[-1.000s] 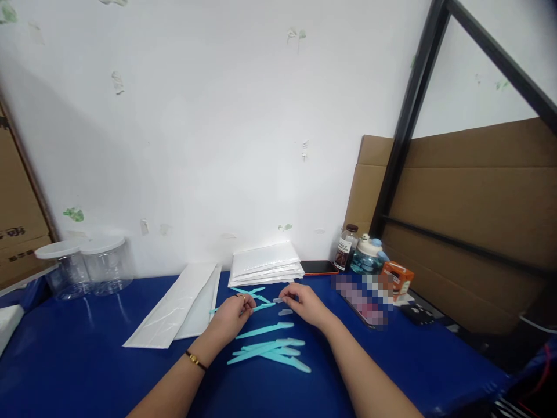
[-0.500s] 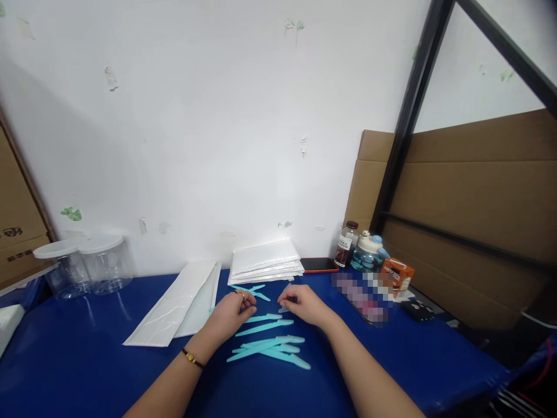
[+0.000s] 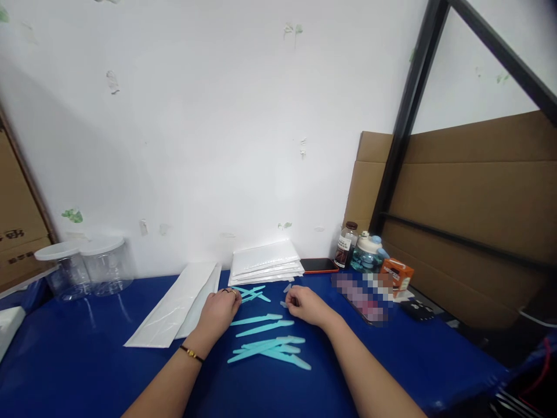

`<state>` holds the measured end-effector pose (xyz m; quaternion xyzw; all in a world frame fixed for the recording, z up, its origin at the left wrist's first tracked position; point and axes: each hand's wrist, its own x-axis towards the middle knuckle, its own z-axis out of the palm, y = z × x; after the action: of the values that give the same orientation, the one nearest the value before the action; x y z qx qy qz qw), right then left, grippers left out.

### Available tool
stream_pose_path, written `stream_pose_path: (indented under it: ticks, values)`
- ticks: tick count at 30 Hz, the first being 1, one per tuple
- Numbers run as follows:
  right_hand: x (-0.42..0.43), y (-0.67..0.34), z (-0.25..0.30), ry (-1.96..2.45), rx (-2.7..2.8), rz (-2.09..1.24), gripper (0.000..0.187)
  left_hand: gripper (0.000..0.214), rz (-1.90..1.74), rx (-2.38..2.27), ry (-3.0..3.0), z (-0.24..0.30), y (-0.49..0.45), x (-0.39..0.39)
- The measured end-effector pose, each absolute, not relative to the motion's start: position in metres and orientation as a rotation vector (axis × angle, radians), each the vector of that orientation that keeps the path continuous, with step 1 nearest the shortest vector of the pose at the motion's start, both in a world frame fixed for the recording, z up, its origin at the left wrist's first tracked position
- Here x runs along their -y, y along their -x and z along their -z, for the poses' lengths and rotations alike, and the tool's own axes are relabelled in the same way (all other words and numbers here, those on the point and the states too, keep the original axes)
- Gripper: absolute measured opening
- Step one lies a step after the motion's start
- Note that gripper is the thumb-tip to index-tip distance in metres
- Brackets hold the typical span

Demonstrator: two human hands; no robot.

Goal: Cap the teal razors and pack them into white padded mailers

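Several slim teal plastic sticks (image 3: 270,347) lie in a loose row on the blue table (image 3: 87,360). More teal sticks (image 3: 252,293) lie crossed farther back. My left hand (image 3: 220,310) rests on the table with its fingers curled, its fingertips touching those crossed sticks. My right hand (image 3: 304,305) is closed in a pinch next to a small clear cap (image 3: 287,288); what its fingers hold is too small to make out. Two single sticks (image 3: 259,323) lie between my hands.
White pouches (image 3: 174,307) lie at the left, a stack of white envelopes (image 3: 265,261) at the back. Two clear jars (image 3: 87,264) stand far left. A phone (image 3: 319,265), a brown bottle (image 3: 346,245), a blue-lidded jar (image 3: 368,253) and an orange box (image 3: 397,276) stand before cardboard (image 3: 470,203).
My left hand has let go of a teal stick, now lying on the table, and moved left and back to the crossed sticks. My right hand has shifted slightly back.
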<state>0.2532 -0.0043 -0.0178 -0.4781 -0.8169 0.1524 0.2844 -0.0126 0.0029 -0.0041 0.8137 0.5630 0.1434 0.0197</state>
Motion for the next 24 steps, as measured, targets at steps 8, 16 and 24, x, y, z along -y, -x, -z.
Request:
stream_pose_path:
  ticks: [8,16,24]
  values:
    - [0.009,-0.244,0.007,1.176,1.973,-0.539,0.014,0.035,-0.598,-1.355,-2.315,0.001,0.0,0.009]
    - [0.017,-0.238,-0.003,1.043,1.888,-0.552,0.017,0.043,-0.47,-1.284,-2.315,-0.006,0.002,0.011]
    - [0.02,-0.232,-0.003,1.016,1.954,-0.521,0.018,0.041,-0.421,-1.27,-2.304,-0.006,0.0,0.014]
